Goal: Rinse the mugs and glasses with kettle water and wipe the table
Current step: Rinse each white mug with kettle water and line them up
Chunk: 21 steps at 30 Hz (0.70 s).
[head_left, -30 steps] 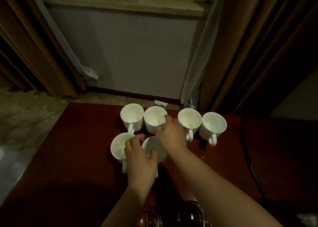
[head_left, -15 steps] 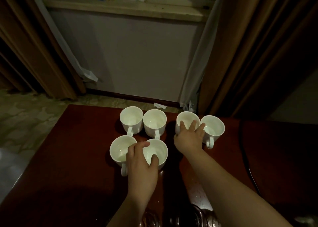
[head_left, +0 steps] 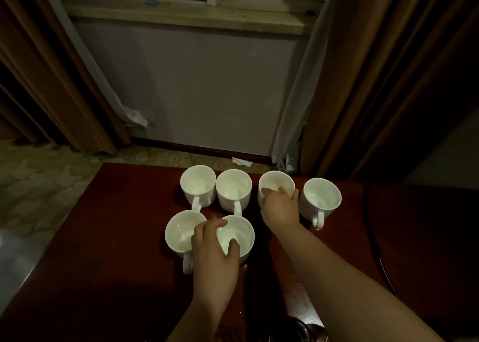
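Several white mugs stand upright on a dark red table point(head_left: 108, 238), in a back row and a front pair. My left hand point(head_left: 215, 253) grips the rim of the front right mug point(head_left: 241, 231), thumb inside it. Beside it on the left stands the front left mug point(head_left: 181, 234). My right hand point(head_left: 280, 207) holds the third mug point(head_left: 276, 182) of the back row by its rim, fingers dipping inside. The back left mug point(head_left: 198, 183), the second mug point(head_left: 233, 189) and the far right mug point(head_left: 321, 195) stand untouched.
Water drops glisten on the table near my right forearm point(head_left: 300, 295). Glassware point(head_left: 308, 330) shows dimly at the bottom edge. A dark cable point(head_left: 373, 238) runs along the table's right side. Brown curtains point(head_left: 363, 82) flank a window wall beyond the table's far edge.
My right hand moved from the second back mug to the third one and now grips its rim. My left hand stays on the front right mug.
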Each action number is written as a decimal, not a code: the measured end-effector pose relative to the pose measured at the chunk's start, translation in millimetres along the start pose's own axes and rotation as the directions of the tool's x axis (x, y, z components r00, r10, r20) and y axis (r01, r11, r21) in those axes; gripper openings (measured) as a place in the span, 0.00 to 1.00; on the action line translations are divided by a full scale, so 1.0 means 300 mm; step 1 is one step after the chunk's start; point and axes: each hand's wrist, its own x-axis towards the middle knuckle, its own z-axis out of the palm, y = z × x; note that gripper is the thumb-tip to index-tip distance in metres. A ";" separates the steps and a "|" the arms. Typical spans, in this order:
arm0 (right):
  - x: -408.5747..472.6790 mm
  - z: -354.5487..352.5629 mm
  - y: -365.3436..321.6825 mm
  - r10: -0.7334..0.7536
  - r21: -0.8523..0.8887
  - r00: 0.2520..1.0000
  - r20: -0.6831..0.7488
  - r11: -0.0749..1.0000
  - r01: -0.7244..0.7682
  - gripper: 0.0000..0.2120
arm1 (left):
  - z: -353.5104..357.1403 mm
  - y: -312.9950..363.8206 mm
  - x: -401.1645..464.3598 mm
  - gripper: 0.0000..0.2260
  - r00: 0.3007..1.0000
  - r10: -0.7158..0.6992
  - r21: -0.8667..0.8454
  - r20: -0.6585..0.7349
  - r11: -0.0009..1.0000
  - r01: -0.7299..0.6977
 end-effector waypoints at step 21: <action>0.045 -0.073 0.244 0.382 0.466 0.924 0.008 0.816 -0.341 0.43 | -0.013 -0.086 0.098 0.34 0.982 -0.177 0.396 -0.062 0.899 0.187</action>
